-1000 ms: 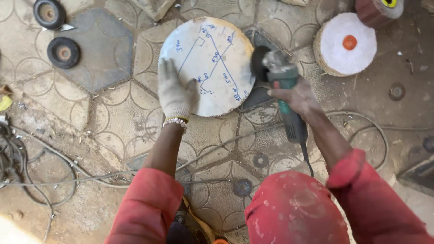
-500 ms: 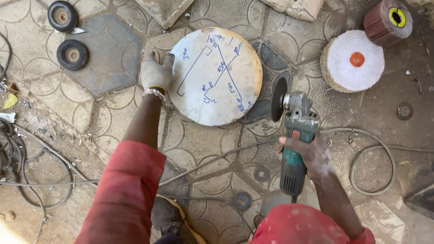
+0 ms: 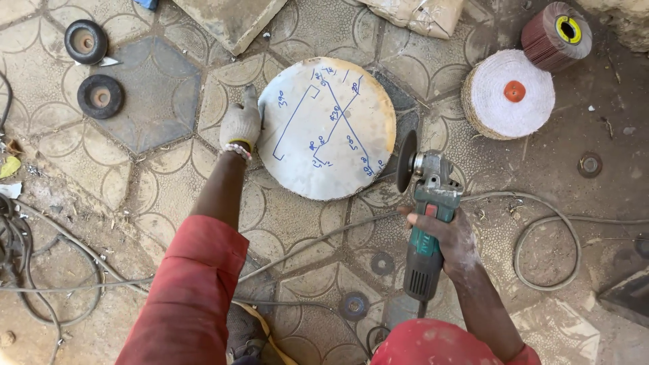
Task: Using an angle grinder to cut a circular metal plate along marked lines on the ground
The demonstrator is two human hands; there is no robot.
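- Disc of pale metal (image 3: 328, 128), round and flat, lies on the patterned paving (image 3: 155, 101), its face marked with blue lines and figures; everything below is placed from this disc. Lying flat, it gives the tool its whole edge to meet.
- Person's left hand (image 3: 241, 125), in a grey work glove, presses on the disc's left rim, fingers spread flat and holding nothing, apparently to keep the disc from sliding.
- Right hand (image 3: 443, 233), bare, sits just below the disc's lower right edge, closed around the body of a green angle grinder (image 3: 427, 223). The grinder's dark wheel (image 3: 405, 161) stands upright, touching or just beside the rim; I cannot tell which. That upright angle suits working the edge, not the face.
- White buffing wheel (image 3: 507, 101) with an orange centre rests to the disc's right, near but apart, and a red flap wheel (image 3: 556, 35) lies beyond it.
- 2 black backing pads (image 3: 100, 96) lie well left of the disc.
- Power cable (image 3: 541, 223) loops over the ground below and right of the disc, leaving the grinder slack.
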